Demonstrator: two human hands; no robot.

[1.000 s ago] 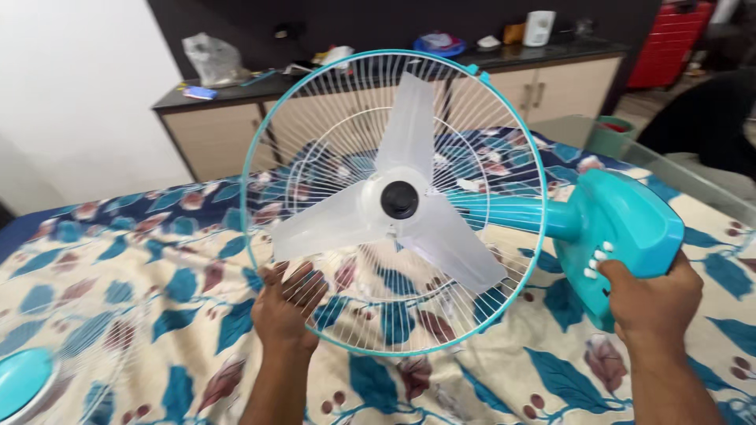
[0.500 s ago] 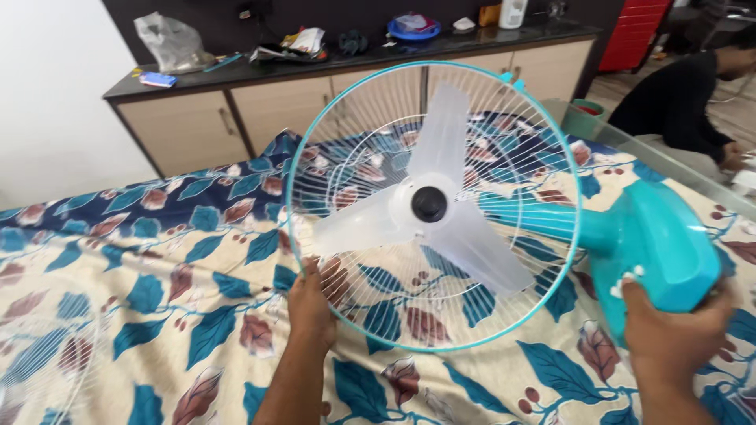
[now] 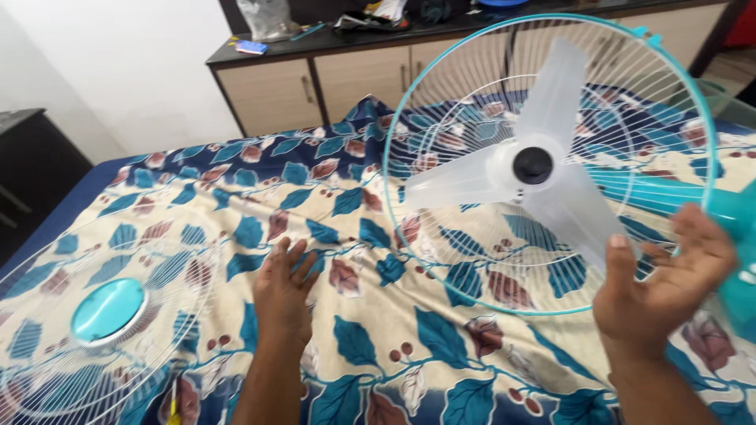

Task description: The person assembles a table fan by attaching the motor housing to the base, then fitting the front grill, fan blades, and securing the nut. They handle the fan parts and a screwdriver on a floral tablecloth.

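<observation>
A teal fan with clear blades [image 3: 543,169] and a white wire rear guard [image 3: 441,236] stands tilted over the flowered bedsheet [image 3: 409,346] at the right. Its teal body [image 3: 740,267] is cut off by the right edge. My right hand [image 3: 669,279] is palm up with fingers spread, at the guard's lower right rim beside the teal body, gripping nothing that I can see. My left hand [image 3: 283,287] rests flat on the sheet with fingers apart, clear of the guard's left rim. A loose front guard with a teal centre cap [image 3: 108,309] lies on the bed at the lower left.
A beige cabinet with a dark top [image 3: 315,75] carrying clutter stands behind the bed against a white wall. A black piece of furniture [image 3: 31,165] is at the far left.
My left hand has let go of the guard's rim and dropped onto the sheet. My right hand has come off the teal body and opened. The view has swung left, showing the loose front guard.
</observation>
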